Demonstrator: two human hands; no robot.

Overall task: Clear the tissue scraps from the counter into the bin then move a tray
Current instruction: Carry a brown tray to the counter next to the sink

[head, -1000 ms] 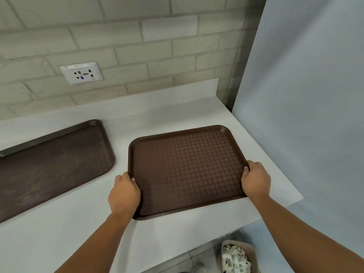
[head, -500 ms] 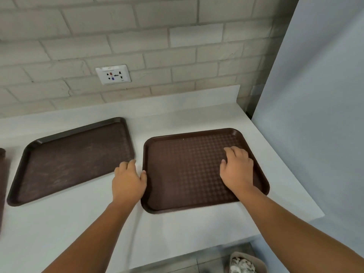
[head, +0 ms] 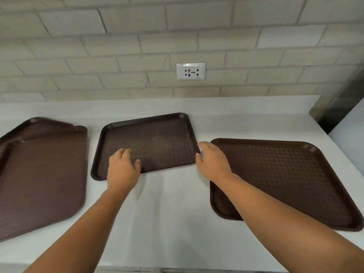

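Three dark brown trays lie on the white counter (head: 173, 203). The middle tray (head: 153, 140) sits near the wall. My left hand (head: 123, 168) is over its near edge, fingers spread, holding nothing. My right hand (head: 211, 160) is open at that tray's right near corner, thumb close to the rim; whether it touches is unclear. The right tray (head: 285, 178) lies flat under my right forearm, free of both hands. No tissue scraps or bin are in view.
A left tray (head: 45, 170), apparently lying on another one, sits at the counter's left end. A wall socket (head: 190, 71) is set in the brick wall behind. A grey panel (head: 346, 123) bounds the counter at the far right.
Both hands let go of the right tray and moved left to the middle tray. The view swung left, showing a further tray at the left; the bin on the floor dropped out of sight.
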